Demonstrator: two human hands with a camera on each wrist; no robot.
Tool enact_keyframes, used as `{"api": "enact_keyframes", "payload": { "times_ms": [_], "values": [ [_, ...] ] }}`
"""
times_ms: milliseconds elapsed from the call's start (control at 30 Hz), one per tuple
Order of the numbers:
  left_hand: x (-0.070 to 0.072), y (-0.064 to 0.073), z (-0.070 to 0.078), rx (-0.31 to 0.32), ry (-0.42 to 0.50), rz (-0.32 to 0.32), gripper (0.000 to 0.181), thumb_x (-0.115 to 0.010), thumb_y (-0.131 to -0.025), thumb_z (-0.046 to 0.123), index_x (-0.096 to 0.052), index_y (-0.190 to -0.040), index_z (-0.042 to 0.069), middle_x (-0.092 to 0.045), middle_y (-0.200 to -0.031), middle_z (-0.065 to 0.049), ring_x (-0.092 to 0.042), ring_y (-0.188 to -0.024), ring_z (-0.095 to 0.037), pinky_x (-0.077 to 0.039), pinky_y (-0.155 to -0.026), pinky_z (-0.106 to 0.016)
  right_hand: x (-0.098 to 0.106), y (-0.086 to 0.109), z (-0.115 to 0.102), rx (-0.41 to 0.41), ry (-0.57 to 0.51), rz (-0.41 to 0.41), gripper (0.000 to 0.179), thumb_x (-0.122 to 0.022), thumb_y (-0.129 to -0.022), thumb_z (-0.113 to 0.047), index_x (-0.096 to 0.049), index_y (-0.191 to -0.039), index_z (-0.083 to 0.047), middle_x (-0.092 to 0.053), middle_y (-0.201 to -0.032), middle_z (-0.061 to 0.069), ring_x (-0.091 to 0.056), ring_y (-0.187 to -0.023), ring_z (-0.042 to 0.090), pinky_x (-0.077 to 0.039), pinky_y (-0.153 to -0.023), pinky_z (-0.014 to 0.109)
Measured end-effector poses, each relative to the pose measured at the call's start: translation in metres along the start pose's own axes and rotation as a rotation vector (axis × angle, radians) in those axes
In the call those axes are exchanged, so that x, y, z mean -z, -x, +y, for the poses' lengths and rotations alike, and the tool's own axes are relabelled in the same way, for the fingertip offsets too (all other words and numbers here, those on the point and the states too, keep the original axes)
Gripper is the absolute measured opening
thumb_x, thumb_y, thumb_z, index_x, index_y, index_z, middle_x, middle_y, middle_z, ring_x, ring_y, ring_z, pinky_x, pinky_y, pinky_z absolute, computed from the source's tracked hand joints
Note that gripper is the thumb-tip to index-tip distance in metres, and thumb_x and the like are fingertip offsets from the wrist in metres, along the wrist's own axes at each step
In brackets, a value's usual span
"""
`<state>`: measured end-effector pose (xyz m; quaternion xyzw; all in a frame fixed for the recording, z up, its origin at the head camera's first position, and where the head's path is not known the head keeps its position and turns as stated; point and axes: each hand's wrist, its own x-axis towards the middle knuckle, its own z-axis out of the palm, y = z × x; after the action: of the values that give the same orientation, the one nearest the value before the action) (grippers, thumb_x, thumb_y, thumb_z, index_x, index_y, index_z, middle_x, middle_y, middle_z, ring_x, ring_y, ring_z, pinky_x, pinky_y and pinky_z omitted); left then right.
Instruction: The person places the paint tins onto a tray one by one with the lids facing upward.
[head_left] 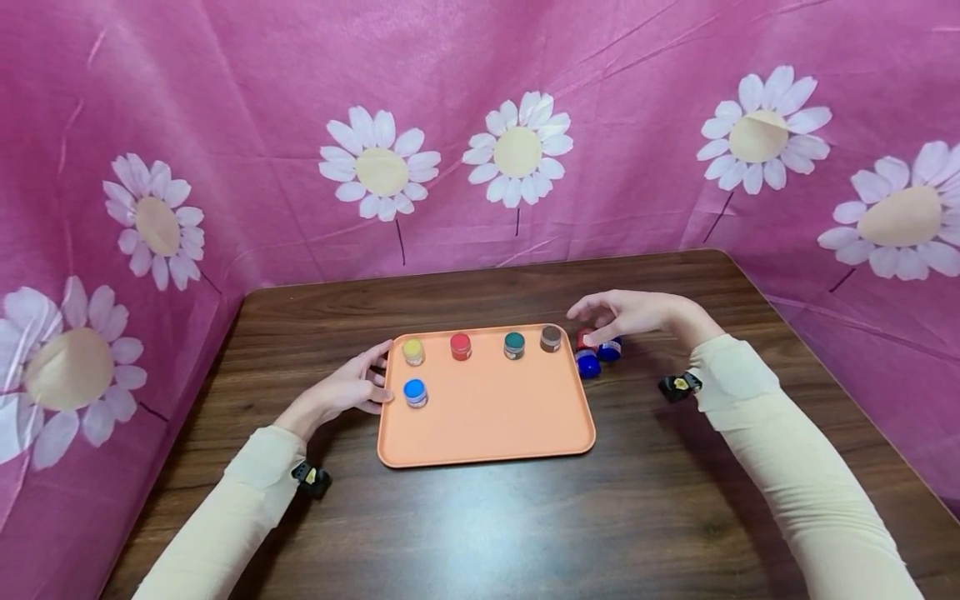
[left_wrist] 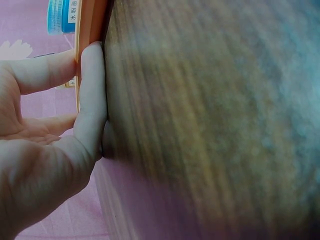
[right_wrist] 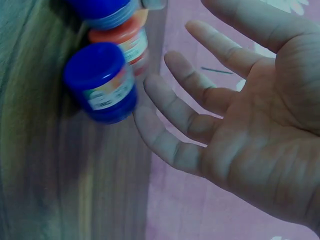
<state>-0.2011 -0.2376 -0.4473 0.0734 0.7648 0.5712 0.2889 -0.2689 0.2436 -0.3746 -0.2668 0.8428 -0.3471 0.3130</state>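
Observation:
My left hand (head_left: 347, 387) rests against the left rim of an orange tray (head_left: 487, 417), fingers spread. In the left wrist view, the thumb (left_wrist: 92, 90) lies along the tray's side. A yellow-lidded paint jar (head_left: 413, 352), a red one (head_left: 461, 346), a green one (head_left: 513, 345) and a brown one (head_left: 551, 337) stand along the tray's far side. The light-blue paint jar (head_left: 416, 392) stands near the left hand. My right hand (head_left: 630, 313) hovers with loosely bent fingers over a red paint jar (right_wrist: 132, 42) and two dark-blue paint jars (right_wrist: 100, 82), right of the tray.
The brown wooden table (head_left: 480, 533) extends around the tray. A pink cloth (head_left: 450, 50) with white daisies hangs behind and at both sides. Each sleeved wrist carries a small black device (head_left: 680, 386).

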Motion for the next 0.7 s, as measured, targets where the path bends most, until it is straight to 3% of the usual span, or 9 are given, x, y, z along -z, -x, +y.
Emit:
{"api": "enact_keyframes", "payload": {
  "times_ms": [200,433,700],
  "values": [
    [-0.001,0.002,0.0,-0.001,0.005,-0.001,0.101,-0.066,-0.086,-0.008,-0.003,-0.163,0.008,-0.025,-0.141,-0.024,-0.046,-0.108,-0.029,-0.06,-0.081,-0.045,-0.002,-0.008,0.017,-0.061,-0.081,-0.029,0.061,-0.073,-0.094,-0.015,-0.045,-0.144,0.007,-0.054,-0.134,0.023,-0.054,-0.114,0.031,-0.049,-0.094,0.033],
    [-0.001,0.001,0.001,-0.004,0.004,0.0,0.1,-0.066,-0.087,-0.007,-0.003,-0.163,0.008,-0.024,-0.142,-0.024,-0.046,-0.108,-0.029,-0.06,-0.081,-0.046,-0.007,-0.015,0.029,-0.012,0.006,-0.007,0.055,-0.071,-0.096,-0.021,-0.051,-0.139,0.008,-0.061,-0.121,0.017,-0.054,-0.107,0.024,-0.045,-0.092,0.03],
    [0.0,0.002,0.001,0.0,-0.002,0.01,0.1,-0.066,-0.087,-0.006,-0.004,-0.164,0.008,-0.024,-0.143,-0.024,-0.044,-0.11,-0.03,-0.06,-0.081,-0.046,-0.015,-0.025,0.031,-0.016,-0.181,-0.028,0.04,-0.067,-0.096,-0.006,-0.054,-0.13,0.012,-0.058,-0.101,0.011,-0.054,-0.091,0.017,-0.047,-0.078,0.025]
  ]
}}
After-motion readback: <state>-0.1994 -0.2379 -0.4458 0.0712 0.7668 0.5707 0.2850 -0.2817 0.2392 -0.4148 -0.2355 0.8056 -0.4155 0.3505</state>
